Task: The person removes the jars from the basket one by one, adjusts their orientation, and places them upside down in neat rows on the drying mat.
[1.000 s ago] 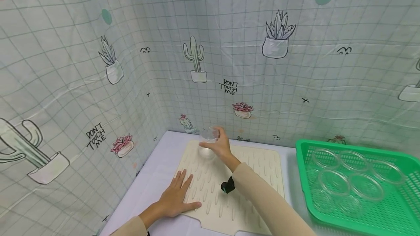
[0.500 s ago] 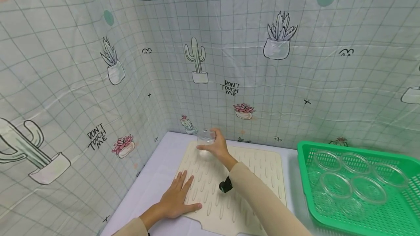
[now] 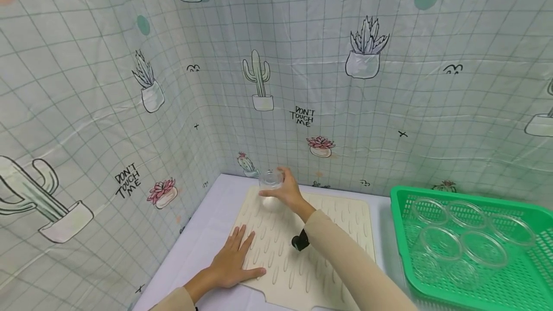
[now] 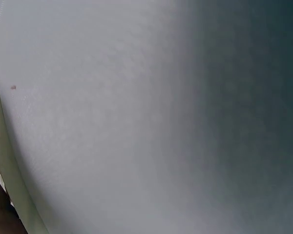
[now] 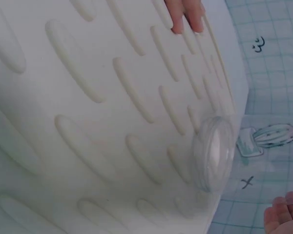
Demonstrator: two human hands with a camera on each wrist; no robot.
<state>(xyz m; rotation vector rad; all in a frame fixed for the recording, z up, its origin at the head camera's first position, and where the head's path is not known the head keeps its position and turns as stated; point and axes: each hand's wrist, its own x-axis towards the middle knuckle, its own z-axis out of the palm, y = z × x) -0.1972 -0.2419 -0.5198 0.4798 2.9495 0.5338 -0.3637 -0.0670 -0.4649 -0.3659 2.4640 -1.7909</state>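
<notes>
My right hand (image 3: 290, 193) holds a clear cup (image 3: 269, 180) over the far left corner of a beige ridged mat (image 3: 298, 277), thumb at the near side and fingers at the far side. In the right wrist view, the round end of the cup (image 5: 212, 155) is down by the mat; I cannot tell whether it touches. Fingertips of that hand (image 5: 283, 217) show at the lower right. My left hand (image 3: 231, 262) rests flat with spread fingers on the mat's left edge; its fingertips also appear at the top of the right wrist view.
A green plastic basket (image 3: 400, 234) with several clear cups (image 3: 440, 244) stands to the right of the mat. White cloth (image 3: 194, 234) covers the table. A cactus-print curtain (image 3: 328, 85) hangs behind and on the left. The left wrist view shows mostly white cloth (image 4: 88, 122).
My right hand has moved slightly left with the cup, which has tilted or turned a little; over the last half second it hardly moves. The left hand has stayed in place.
</notes>
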